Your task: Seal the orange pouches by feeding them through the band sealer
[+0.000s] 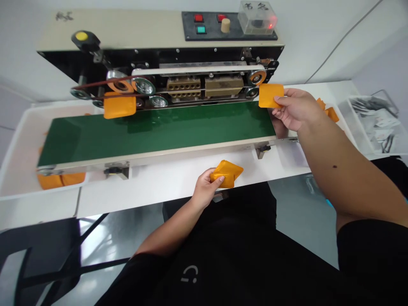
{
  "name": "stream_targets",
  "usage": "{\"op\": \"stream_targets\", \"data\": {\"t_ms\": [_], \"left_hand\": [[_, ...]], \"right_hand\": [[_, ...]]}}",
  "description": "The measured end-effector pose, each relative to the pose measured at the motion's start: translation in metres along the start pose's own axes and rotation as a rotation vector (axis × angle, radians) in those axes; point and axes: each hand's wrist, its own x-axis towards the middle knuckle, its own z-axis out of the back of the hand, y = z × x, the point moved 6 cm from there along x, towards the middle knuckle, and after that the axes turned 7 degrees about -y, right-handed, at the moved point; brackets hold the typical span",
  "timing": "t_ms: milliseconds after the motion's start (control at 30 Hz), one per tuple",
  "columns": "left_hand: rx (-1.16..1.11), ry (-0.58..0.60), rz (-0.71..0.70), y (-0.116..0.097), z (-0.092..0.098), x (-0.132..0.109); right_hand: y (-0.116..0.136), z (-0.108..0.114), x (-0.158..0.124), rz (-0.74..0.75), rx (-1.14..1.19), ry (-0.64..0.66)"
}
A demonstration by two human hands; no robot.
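Observation:
My right hand (296, 108) pinches an orange pouch (270, 94) by its right side. The pouch's left edge is at the right-end rollers of a band sealing machine (127, 27), just above the end of the green conveyor belt (178, 129). Close to the table's front edge, my left hand (207, 187) grips a few orange pouches (227, 172), fanned at different angles. Another orange pouch (120, 105) hangs at the left rollers of the machine, over the belt. How far the right-hand pouch reaches into the rollers I cannot tell.
A white bin (19, 148) with orange pouches stands under the belt's left end. More orange pouches (331, 114) lie right of my right hand, beside a clear box (363, 127) of packets. A control panel (210, 32) tops the machine; black knobs (264, 149) jut from the conveyor front.

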Motion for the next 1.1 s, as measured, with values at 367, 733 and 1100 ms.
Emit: {"op": "stream_targets", "data": {"t_ms": [367, 733, 1100], "left_hand": [[0.024, -0.014, -0.022, 0.001, 0.003, 0.004], [-0.05, -0.017, -0.007, -0.005, -0.015, -0.001], [0.069, 0.116, -0.028, -0.018, -0.045, -0.01]], "right_hand": [[0.0, -0.019, 0.001, 0.091, -0.08, 0.072], [-0.118, 0.026, -0.134, 0.273, -0.103, 0.239], [-0.154, 0.017, -0.149, 0.125, 0.014, 0.353]]}}
